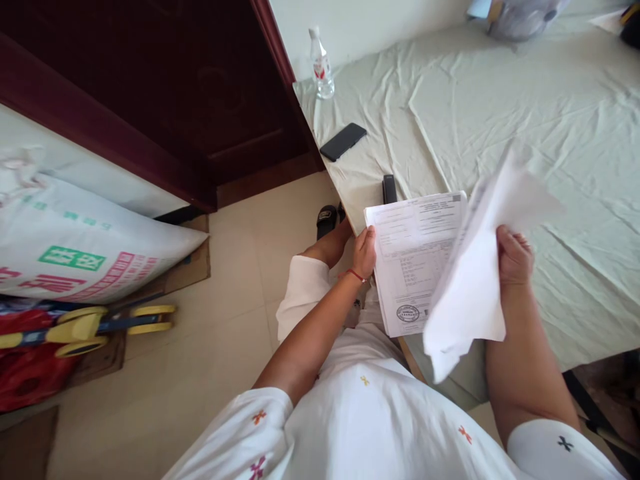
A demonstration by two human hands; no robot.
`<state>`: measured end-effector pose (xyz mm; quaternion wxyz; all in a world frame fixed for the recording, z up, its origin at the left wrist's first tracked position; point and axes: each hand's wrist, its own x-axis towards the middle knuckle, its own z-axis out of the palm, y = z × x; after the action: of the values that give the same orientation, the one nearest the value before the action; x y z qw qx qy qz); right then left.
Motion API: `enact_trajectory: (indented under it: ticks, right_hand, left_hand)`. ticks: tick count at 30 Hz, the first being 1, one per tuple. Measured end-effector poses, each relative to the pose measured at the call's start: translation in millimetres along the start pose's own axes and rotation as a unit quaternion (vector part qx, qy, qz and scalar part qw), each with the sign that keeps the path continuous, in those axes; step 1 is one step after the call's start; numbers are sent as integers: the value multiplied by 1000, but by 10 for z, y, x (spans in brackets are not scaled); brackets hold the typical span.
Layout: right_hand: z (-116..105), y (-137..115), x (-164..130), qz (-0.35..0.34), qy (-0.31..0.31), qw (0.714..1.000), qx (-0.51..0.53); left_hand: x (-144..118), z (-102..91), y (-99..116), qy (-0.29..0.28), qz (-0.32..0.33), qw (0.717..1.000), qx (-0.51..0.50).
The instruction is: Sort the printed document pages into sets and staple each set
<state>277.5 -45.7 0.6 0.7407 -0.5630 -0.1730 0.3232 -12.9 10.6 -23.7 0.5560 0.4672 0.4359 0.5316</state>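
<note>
My left hand [365, 253] grips the left edge of a stack of printed papers [405, 267], its thumb on top. The top sheet carries printed text, a table and a round black stamp near its lower edge. On the other side, my right hand [515, 255] is closed on several loose sheets [467, 287], lifted and tilted over the right part of the stack. These sheets are bent and smeared by motion. Just beyond the stack lies a small black object [389, 189], partly covered by the papers; its kind cannot be made out.
A pale cloth covers the table [500, 100]. On it are a black phone [343, 141], a clear plastic bottle [321, 65] by the wall and a clear bag [520, 19] at the back. A large white sack [90, 240] and a yellow-wheeled item [90, 327] lie on the floor at left.
</note>
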Motion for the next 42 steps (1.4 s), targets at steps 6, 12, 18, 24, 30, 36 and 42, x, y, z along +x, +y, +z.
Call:
enact_trajectory:
  ticks: [6,12,18,24,30,36,42]
  right_hand:
    - [80,32,-103,14,-117,993,-30]
    - [85,68,-97,-5,-144,987,-68]
    - [80,90,-77,-16,-146,987,-69]
    - [108,79,-114,-17,-145,986,-74]
    - [94,89,-129,-1,-161,984,-77]
    - [125,75,-145,1,-157,985,-77]
    - [135,78,-138,-17,-136,987,-80]
  left_hand:
    - [-5,-14,21,-3,22,998,53]
    - [-4,-19,20,-16,42,996,74]
    - [-22,-10,13,-35,51,996,70]
    - [-43,-3,70,-44,48,994,91]
    - [-52,4,73,-76,35,992,94]
    - [-49,-4,40,-73,41,991,108]
    - [-38,-1,8,-51,39,995,79]
